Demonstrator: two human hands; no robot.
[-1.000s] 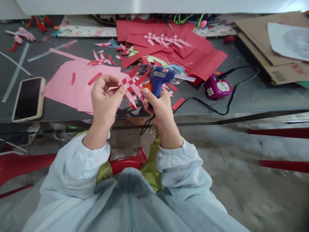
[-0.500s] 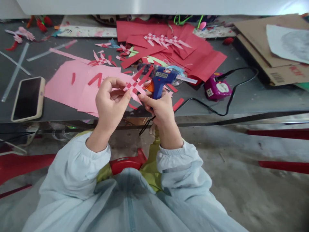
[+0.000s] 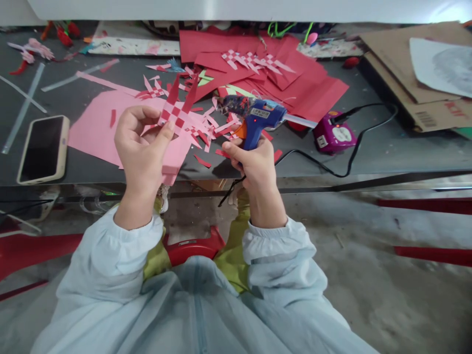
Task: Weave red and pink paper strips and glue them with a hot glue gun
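Observation:
Between thumb and fingers, my left hand (image 3: 142, 140) pinches a woven paper fish (image 3: 176, 114) in a red and pink check, its red strips pointing up. My right hand (image 3: 254, 160) is wrapped round the handle of a blue hot glue gun (image 3: 262, 117) with an orange trigger. The gun's nozzle points left, and a clear glue stick (image 3: 301, 121) sticks out of its back. Beneath and between the hands lie pink paper sheets (image 3: 98, 123) and several cut paper scraps (image 3: 202, 161). The fish and the gun are apart.
Red paper sheets (image 3: 320, 96) with several woven fish (image 3: 249, 60) on them lie at the back. A phone (image 3: 43, 150) rests at left. The gun's black cord loops beside a purple power adapter (image 3: 335, 133). Cardboard (image 3: 398, 73) stands at right.
My left hand has moved left with the woven paper fish, away from my right hand. My right hand has shifted slightly right with the glue gun, and the gap between them has widened.

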